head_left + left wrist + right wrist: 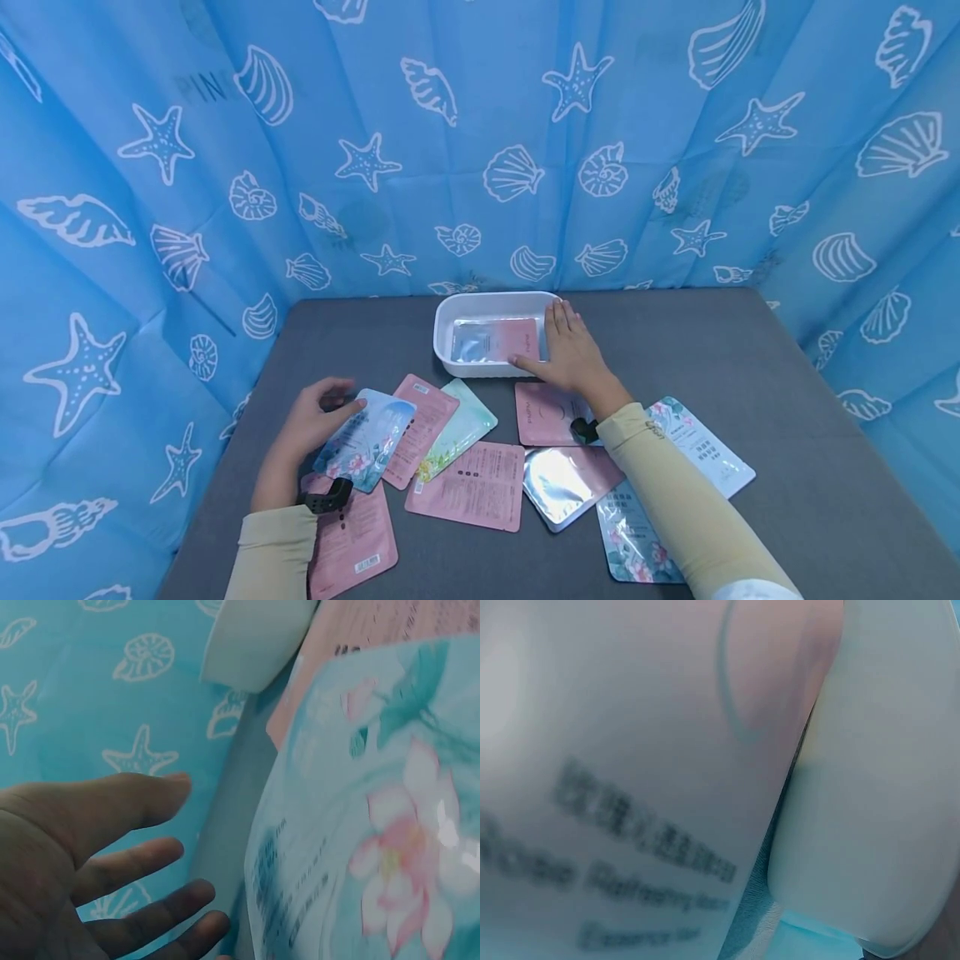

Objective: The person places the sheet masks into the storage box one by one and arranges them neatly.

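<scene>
My left hand (313, 417) is beside a blue sheet-mask packet with pink flowers (371, 442), which lies over pink packets. In the left wrist view its fingers (150, 930) are apart and hold nothing, left of that packet (405, 847). My right hand (573, 350) rests on the front right of a white plastic tub (442, 333), fingers extended along the right rim and thumb over the front rim. Inside the tub lies a silver and pink packet (517, 337). Under the right wrist is another pink packet (540, 417), and the right wrist view shows the tub's outer wall (870, 787) close up.
Several packets spread over the grey table (697, 350): a green one (465, 421), pink ones (472, 492), a silver one (562, 483), and blue and white floral ones (637, 533) partly under the right sleeve. A blue shell-print curtain (480, 217) surrounds the back and sides.
</scene>
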Available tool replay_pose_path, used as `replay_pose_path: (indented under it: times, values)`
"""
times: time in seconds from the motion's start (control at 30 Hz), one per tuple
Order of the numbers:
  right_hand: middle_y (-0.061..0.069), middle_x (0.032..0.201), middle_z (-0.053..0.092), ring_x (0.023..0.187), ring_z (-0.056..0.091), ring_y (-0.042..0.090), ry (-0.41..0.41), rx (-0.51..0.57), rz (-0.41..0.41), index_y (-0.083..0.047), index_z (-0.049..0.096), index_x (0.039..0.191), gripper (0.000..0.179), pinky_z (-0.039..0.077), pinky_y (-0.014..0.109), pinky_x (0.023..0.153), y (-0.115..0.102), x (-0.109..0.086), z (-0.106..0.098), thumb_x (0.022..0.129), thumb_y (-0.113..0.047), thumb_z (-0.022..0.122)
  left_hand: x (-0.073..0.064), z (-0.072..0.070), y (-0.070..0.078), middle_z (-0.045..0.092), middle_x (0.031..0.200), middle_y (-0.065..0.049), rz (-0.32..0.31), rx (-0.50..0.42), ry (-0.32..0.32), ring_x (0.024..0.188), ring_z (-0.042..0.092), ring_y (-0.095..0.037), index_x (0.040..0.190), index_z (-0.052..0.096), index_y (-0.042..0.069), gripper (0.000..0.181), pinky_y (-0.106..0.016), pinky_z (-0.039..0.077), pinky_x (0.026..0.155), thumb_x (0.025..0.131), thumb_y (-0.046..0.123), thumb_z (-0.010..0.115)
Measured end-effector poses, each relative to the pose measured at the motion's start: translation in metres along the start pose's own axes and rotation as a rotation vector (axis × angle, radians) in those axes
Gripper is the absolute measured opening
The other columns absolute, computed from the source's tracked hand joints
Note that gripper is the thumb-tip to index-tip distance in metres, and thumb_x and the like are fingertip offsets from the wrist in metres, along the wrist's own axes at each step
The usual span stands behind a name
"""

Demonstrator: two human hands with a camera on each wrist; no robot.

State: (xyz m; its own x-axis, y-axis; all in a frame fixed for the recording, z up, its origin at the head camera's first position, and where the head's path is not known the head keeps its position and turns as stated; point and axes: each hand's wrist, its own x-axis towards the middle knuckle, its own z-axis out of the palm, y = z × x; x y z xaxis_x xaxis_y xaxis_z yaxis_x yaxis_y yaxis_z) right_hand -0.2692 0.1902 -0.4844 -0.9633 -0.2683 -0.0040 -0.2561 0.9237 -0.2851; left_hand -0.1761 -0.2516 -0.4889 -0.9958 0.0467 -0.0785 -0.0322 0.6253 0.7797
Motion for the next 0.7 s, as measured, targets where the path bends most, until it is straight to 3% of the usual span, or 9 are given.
replay_pose_path:
  times: [0.37, 0.7]
  values:
    - [0.023, 0.178, -0.002, 0.167, -0.005, 0.038, 0.001, 0.009, 0.001, 0.006, 0.003, 0.167, 0.125, 0.006, 0.053, 0.136, 0.0, 0.0, 0.001, 0.093, -0.083, 0.049, -0.008, -0.01, -0.013, 0.062, 0.143, -0.026, -0.017, 0.09, -0.028, 0.127, 0.059, -0.044, 0.145, 0.059, -0.001, 0.064, -0.061, 0.053, 0.106, 0.096, 0.034, 0.08]
    - [0.021, 0.178, -0.005, 0.167, -0.006, 0.038, 0.01, 0.025, 0.0, 0.006, 0.002, 0.167, 0.124, 0.005, 0.054, 0.135, 0.0, 0.0, 0.001, 0.093, -0.081, 0.052, -0.011, -0.01, -0.013, 0.061, 0.145, -0.024, -0.017, 0.054, -0.084, 0.13, 0.059, -0.043, 0.147, 0.058, 0.002, 0.069, -0.06, 0.054, 0.106, 0.095, 0.041, 0.08]
